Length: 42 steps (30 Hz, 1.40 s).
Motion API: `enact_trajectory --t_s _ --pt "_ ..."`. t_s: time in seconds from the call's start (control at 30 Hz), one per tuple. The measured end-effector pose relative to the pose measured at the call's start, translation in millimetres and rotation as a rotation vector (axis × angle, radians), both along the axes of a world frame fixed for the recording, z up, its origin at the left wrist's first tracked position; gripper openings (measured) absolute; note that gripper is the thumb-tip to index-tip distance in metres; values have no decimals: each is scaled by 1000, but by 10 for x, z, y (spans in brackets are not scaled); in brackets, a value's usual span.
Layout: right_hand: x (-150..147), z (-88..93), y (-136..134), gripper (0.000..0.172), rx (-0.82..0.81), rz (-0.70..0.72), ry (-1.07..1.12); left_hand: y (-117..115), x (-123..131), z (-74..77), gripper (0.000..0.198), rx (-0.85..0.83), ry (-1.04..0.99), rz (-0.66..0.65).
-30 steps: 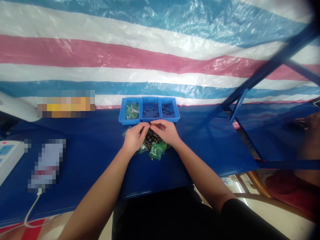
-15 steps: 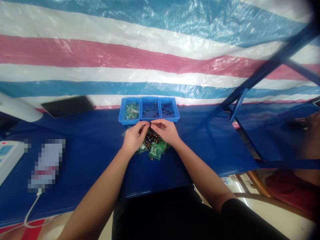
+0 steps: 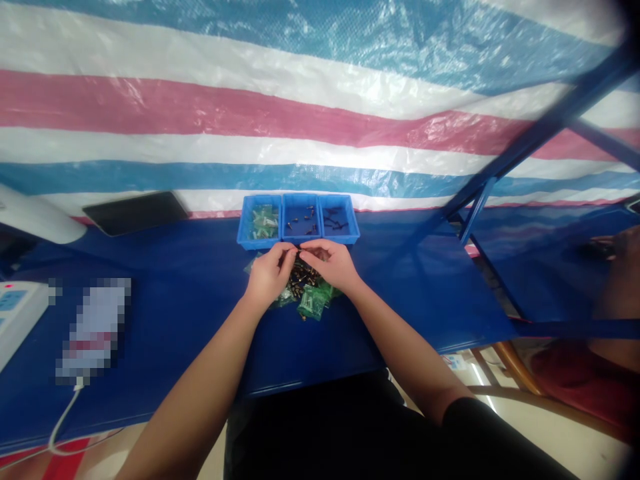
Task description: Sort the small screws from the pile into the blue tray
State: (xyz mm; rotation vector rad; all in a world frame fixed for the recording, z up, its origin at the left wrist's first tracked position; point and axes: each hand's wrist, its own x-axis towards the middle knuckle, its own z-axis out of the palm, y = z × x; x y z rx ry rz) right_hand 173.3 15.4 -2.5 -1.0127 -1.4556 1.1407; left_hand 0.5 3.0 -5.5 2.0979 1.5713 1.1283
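Note:
My left hand and my right hand meet fingertip to fingertip over a pile of small dark and brass-coloured screws. Thumb and fingers are pinched on both hands. Something small and dark seems to lie between the fingertips, too small to name. A green plastic packet with pale pieces inside lies at the near side of the pile. Just beyond my hands stand joined blue bins: the left bin holds green packets, the middle bin several screws, the right bin thin dark pieces.
On the blue table, a phone with a blurred-out screen lies left on a white cable, near a white power strip. A dark tablet-like slab rests behind. Blue metal bars and another person's arm are at right.
My fingertips have shifted very slightly over the pile. Bins, packets and the other things are where they were.

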Motion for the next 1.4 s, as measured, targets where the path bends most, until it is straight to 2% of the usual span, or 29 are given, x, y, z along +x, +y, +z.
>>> enact_trajectory --t_s 0.27,0.7,1.4 --pt "20 51 -4 26 14 -32 -13 -20 19 11 28 40 -21 -17" --pt "31 9 21 26 6 -39 -35 14 18 -15 25 99 -27 -38" --pt "22 18 2 29 8 3 -42 -4 8 24 26 35 -3 -42"
